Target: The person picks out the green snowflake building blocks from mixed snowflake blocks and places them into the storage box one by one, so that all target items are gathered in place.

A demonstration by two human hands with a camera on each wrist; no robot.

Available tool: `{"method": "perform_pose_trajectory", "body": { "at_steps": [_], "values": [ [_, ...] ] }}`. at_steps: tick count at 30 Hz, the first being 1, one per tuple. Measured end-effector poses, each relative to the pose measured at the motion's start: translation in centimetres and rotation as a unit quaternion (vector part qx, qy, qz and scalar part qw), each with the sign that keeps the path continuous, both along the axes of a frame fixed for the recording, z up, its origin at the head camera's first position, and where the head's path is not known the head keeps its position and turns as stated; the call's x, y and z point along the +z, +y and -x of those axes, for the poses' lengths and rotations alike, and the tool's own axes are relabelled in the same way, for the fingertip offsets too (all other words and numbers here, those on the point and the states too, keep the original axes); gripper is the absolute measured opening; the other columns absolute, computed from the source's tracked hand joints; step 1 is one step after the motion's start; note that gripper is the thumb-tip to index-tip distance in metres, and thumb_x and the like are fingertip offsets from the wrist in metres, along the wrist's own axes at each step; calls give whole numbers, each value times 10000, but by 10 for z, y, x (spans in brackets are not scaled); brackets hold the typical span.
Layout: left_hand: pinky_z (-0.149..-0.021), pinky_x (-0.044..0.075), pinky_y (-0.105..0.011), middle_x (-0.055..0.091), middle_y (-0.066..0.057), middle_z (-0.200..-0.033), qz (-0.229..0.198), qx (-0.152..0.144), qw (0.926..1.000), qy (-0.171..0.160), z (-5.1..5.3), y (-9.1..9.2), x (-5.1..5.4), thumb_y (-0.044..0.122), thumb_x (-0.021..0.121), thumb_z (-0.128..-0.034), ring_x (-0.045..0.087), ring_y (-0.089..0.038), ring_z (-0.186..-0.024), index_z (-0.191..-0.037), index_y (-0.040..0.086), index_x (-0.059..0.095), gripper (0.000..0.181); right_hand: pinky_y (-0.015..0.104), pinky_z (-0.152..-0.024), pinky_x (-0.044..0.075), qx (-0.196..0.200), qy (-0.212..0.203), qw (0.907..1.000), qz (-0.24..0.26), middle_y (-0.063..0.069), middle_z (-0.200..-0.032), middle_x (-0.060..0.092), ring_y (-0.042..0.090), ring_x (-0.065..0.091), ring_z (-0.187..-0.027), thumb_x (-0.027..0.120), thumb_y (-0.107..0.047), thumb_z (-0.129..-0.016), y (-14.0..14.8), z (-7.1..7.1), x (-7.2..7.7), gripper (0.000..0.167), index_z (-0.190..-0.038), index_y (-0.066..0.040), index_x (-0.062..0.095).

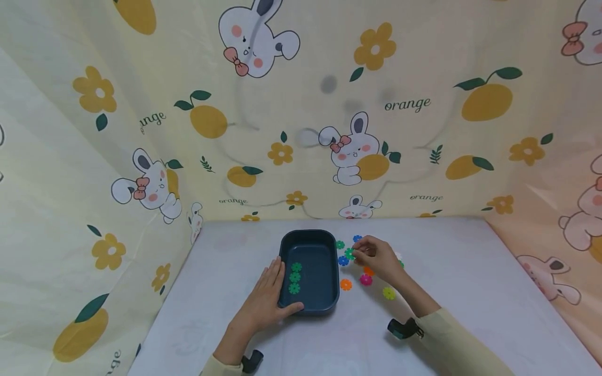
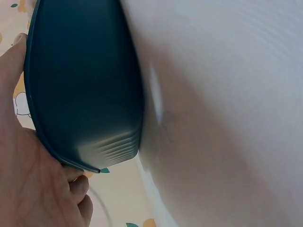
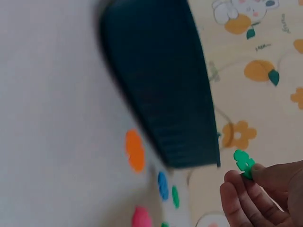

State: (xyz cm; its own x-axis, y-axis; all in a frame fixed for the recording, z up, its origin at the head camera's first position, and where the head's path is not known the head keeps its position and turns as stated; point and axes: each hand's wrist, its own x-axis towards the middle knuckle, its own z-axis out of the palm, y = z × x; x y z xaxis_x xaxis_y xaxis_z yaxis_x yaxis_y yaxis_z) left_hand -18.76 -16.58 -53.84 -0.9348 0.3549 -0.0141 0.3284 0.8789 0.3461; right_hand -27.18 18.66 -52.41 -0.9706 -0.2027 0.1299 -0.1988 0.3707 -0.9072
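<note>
A dark blue tray (image 1: 310, 308) stands on the white table, with several green flower pieces (image 1: 294, 277) in a column on its left side. My left hand (image 1: 265, 300) rests along the tray's left and near rim, fingers straight; in the left wrist view the hand (image 2: 38, 175) lies against the tray's wall (image 2: 85, 85). Right of the tray, my right hand (image 1: 378, 259) pinches a green flower piece (image 1: 349, 254) between thumb and fingers. The right wrist view shows that green piece (image 3: 244, 163) held at the fingertips of the hand (image 3: 260, 194), away from the tray (image 3: 161, 85).
Loose flower pieces lie right of the tray: blue (image 1: 343, 260), orange (image 1: 346, 284), pink (image 1: 366, 280), yellow (image 1: 389, 293) and green (image 1: 340, 244), some partly behind my right hand. A patterned cloth (image 1: 282, 172) hangs behind the table and at both sides.
</note>
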Motion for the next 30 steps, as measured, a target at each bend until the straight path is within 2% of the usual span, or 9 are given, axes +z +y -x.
{"method": "perform_pose_trajectory", "body": {
  "at_steps": [3, 5, 9, 13, 15, 22, 30],
  "values": [
    [-1359, 89, -461, -6, -84, -1814, 5, -15, 10000, 3, 0, 0, -1, 810, 607, -928, 3, -226, -1675, -1724, 48, 95, 1215, 370, -828, 677, 316, -172, 9984, 443, 229, -1031, 752, 475, 761, -931, 744, -111, -1028, -10, 4, 5, 226, -1185, 40, 685],
    [-1359, 87, -459, -10, -88, -1813, 8, -38, 10000, 1, 1, 0, -1, 811, 602, -930, 1, -227, -1674, -1723, 44, 91, 1216, 400, -840, 677, 506, -274, 9960, 678, 238, -1039, 747, 510, 748, -947, 739, -120, -1034, -18, 7, 8, 248, -1197, 56, 680],
    [-1360, 87, -463, -9, -89, -1813, -39, -41, 10000, -6, 1, 0, -1, 804, 607, -932, 1, -227, -1675, -1723, 43, 89, 1213, 444, -860, 674, 667, -319, 9946, 727, 185, -1025, 750, 430, 770, -930, 736, -108, -1034, -33, 15, 9, 222, -1197, 34, 689],
    [-1360, 94, -473, -3, -86, -1814, -68, -37, 10000, -29, 1, 0, 1, 801, 609, -934, 5, -228, -1675, -1723, 44, 99, 1207, 430, -851, 676, 816, -270, 9938, 703, 174, -1015, 749, 323, 775, -893, 717, -33, -1029, -47, 22, 7, 187, -1199, 40, 695],
    [-1359, 94, -476, -2, -88, -1814, -82, -54, 9999, -40, 0, 0, 1, 794, 612, -937, 6, -231, -1675, -1723, 42, 101, 1202, 430, -851, 677, 876, -229, 9938, 640, 169, -1009, 750, 291, 771, -881, 711, -6, -1023, -53, 24, 8, 182, -1198, 44, 699],
    [-1357, 106, -487, 5, -89, -1814, -102, -45, 9999, -40, 1, 0, 1, 782, 624, -939, 15, -238, -1675, -1722, 43, 111, 1193, 297, -798, 664, 890, -134, 9959, 11, 84, -987, 748, 199, 745, -844, 756, -42, -998, -72, 33, 16, 189, -1187, -37, 746],
    [-1358, 102, -486, 0, -87, -1814, -65, -45, 10000, -59, 1, -1, 1, 781, 618, -943, 8, -237, -1675, -1723, 46, 103, 1189, 300, -782, 657, 1293, -73, 9901, -541, 82, -946, 741, 188, 738, -815, 726, 18, -1002, -90, 51, 12, 161, -1160, -1, 746]
  ]
}}
